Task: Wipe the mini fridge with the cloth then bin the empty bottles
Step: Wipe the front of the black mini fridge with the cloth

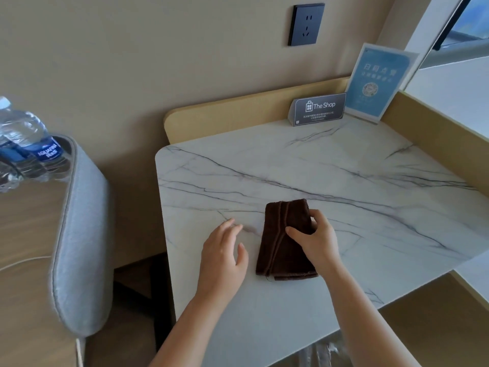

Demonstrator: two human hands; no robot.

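Cloth: a dark brown cloth [284, 242], folded into a long strip, lies flat on the marble top [344, 181], directly under the right hand and just right of the left one.
Right hand: the right hand [315, 239] pinches the cloth's far half, with the thumb lying across the top and the fingers curled over the right-hand edge.
Left hand: the left hand [223, 250] is spread and relaxed with its fingers straight and holds nothing. It is just beside the cloth without touching it. I cannot tell whether it rests on the marble or hangs just above it.
Bottles: clear plastic bottles [23, 144] with blue labels sit bunched together and tilted, well off to the left of the left hand. They are on the far side of a grey padded edge [79, 234], above a wooden surface [23, 221].
Beyond the hands: a dark card [318, 108] reading "The Shop" and a taller blue card [378, 80] just to its right stand at the back of the marble, against a pale wooden rim [238, 115].
On the wall: a dark power socket [307, 24] is above the cards, far past both hands.
Left of the hands, low down: a thin white cord [23, 262] runs across the wooden surface.
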